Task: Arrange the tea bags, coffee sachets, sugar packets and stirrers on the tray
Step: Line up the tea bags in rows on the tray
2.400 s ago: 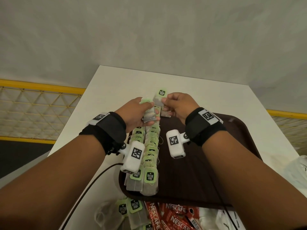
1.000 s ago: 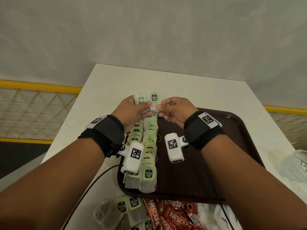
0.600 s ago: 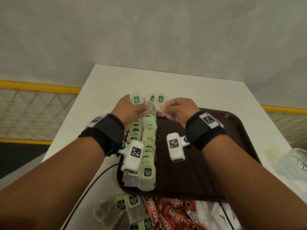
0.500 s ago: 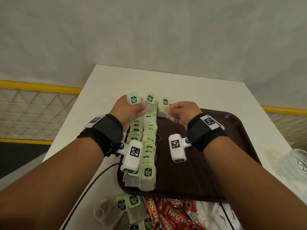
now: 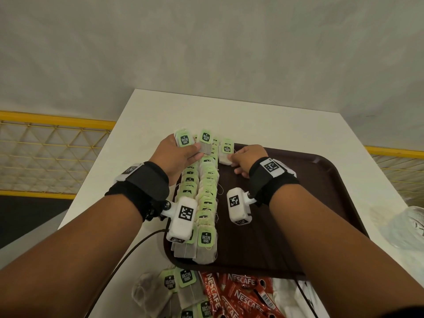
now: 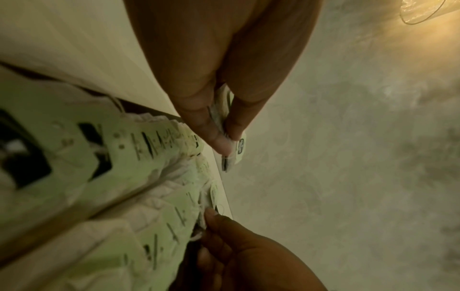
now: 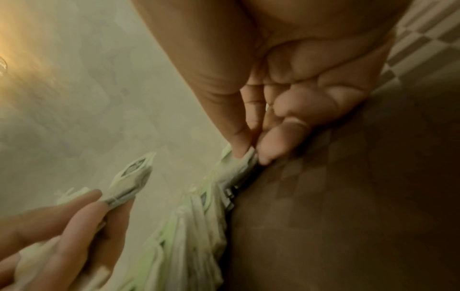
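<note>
Two rows of green-tagged tea bags [image 5: 206, 198] run along the left side of a dark brown tray [image 5: 321, 203]. At the rows' far end my left hand [image 5: 181, 154] pinches a small bunch of tea bags [image 5: 184, 140] between thumb and fingers; the left wrist view shows that pinch on the tea bags [image 6: 224, 118]. My right hand [image 5: 243, 157] pinches a single tea bag [image 5: 226, 152] just right of the rows, low over the tray. In the right wrist view, thumb and forefinger hold that tea bag [image 7: 239, 165] by its edge.
Loose tea bags [image 5: 181, 285] and red Nescafe coffee sachets [image 5: 238, 292] lie on the white table [image 5: 252, 125] in front of the tray. Clear plastic [image 5: 408, 223] sits at the right edge. A yellow mesh railing [image 5: 46, 145] borders the table's left.
Both hands held the tea bags together; now they have drawn apart. The right hand has come down toward the tray with one bag, and the left keeps the others raised.
</note>
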### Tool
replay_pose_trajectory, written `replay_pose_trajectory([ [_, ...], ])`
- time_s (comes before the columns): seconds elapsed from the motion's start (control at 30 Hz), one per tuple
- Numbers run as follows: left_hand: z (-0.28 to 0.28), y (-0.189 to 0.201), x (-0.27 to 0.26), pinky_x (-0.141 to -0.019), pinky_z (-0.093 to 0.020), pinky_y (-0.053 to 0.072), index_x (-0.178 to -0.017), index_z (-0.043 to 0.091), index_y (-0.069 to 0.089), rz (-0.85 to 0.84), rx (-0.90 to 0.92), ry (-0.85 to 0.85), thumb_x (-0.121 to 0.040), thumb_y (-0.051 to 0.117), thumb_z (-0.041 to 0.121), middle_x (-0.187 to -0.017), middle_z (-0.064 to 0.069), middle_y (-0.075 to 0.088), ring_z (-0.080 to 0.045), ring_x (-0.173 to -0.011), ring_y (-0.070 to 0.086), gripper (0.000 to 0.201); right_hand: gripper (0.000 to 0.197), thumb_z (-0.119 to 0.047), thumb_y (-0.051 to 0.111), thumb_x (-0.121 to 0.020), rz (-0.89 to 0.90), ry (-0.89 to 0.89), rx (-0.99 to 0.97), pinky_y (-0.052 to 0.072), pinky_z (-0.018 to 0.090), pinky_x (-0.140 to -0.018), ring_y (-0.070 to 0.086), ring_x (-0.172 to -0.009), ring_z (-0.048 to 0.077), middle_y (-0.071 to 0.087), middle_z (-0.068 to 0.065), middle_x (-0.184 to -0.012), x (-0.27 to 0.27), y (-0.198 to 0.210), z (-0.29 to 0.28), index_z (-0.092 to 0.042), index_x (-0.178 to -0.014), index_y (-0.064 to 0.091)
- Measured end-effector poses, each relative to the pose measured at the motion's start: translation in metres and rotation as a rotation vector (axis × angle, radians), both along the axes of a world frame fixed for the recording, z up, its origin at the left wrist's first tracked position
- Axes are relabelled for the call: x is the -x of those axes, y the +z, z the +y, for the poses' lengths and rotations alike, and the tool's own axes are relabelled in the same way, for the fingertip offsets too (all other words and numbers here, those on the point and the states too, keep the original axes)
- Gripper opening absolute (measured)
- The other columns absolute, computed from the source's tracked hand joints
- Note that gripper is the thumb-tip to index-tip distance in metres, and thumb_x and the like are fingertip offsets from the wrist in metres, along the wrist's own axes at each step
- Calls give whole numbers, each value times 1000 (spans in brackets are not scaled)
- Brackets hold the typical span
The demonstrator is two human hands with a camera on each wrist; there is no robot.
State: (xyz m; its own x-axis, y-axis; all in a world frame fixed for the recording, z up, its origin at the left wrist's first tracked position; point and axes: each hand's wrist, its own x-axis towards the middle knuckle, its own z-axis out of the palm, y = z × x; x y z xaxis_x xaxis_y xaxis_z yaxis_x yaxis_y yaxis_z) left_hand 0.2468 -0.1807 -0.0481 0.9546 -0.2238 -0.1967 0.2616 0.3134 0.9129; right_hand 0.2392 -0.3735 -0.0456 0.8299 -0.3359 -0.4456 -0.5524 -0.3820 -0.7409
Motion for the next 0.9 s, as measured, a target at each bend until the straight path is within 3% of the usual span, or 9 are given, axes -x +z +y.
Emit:
replay_pose_trajectory([
  [0.17, -1, 3, 2, -73, -20, 58, -94, 7, 58, 8, 11, -10, -92, 59, -7, -92, -6, 68, -18, -89, 71, 14, 16, -26, 72, -83, -32, 51, 102, 42, 19, -43, 57, -53, 11, 63, 1, -72, 1, -3, -5, -19, -77, 60],
  [0.27, -3, 6, 3, -76, -21, 58, -93, 7, 59, 7, 3, -30, -93, 58, -7, -95, -7, 69, -16, -88, 72, 14, 23, -31, 72, -83, -140, 42, 200, 57, 36, -65, 63, -67, 22, 65, 8, -78, 4, 3, -1, -17, -72, 57],
  [0.33, -5, 7, 4, -76, -21, 58, -93, 7, 59, 4, 2, -39, -93, 58, -7, -96, -8, 69, -16, -88, 71, 14, 30, -36, 67, -86, -252, 36, 222, 57, 42, -76, 67, -76, 30, 69, 17, -84, 6, 11, 6, -8, -78, 62],
  [0.4, -9, 7, 5, -77, -21, 58, -94, 6, 59, 1, 1, -48, -94, 58, -6, -97, -9, 68, -17, -90, 71, 13, 35, -38, 62, -91, -279, 50, 60, 54, 31, -61, 66, -67, 25, 71, 15, -87, 8, 19, 16, -4, -87, 65],
  [0.47, -11, 8, 6, -78, -21, 58, -101, 1, 60, 2, -5, -74, -94, 58, -6, -102, -13, 68, -20, -94, 70, 10, 26, -32, 63, -92, -244, 62, -110, 43, 18, -42, 59, -58, 15, 67, 6, -79, 9, 23, 23, -6, -93, 64],
  [0.53, -13, 8, 6, -82, -24, 58, -115, -7, 58, 16, -15, -88, -95, 57, -4, -115, -19, 66, -25, -103, 68, 20, 12, -19, 67, -90, -234, 51, -192, 38, 14, -36, 58, -57, 13, 64, 5, -77, 9, 24, 24, -8, -93, 61],
  [0.7, -11, 13, 4, -93, -36, 57, -99, -2, 51, 141, 26, -6, -95, 50, 0, -115, -23, 53, -31, -105, 66, 5, 11, -16, 68, -90, -133, -10, -156, 38, 20, -42, 56, -55, 10, 66, 6, -84, 10, 14, 8, -15, -88, 57],
  [0.8, -4, 16, 5, -91, -41, 57, -96, -1, 48, 215, 102, 14, -97, 40, -2, -119, -24, 48, -36, -115, 59, 8, 10, -18, 66, -90, -46, 41, -16, 38, 21, -45, 54, -56, 10, 66, 7, -90, 13, 8, 1, -12, -98, 63],
  [0.9, -2, 17, 7, -84, -37, 60, -91, 3, 46, 201, 57, -26, -100, 36, -6, -120, -26, 44, -41, -118, 58, 16, 15, -20, 66, -91, 11, 113, 104, 39, 21, -48, 53, -56, 9, 65, 5, -85, 11, 6, -1, -11, -103, 67],
])
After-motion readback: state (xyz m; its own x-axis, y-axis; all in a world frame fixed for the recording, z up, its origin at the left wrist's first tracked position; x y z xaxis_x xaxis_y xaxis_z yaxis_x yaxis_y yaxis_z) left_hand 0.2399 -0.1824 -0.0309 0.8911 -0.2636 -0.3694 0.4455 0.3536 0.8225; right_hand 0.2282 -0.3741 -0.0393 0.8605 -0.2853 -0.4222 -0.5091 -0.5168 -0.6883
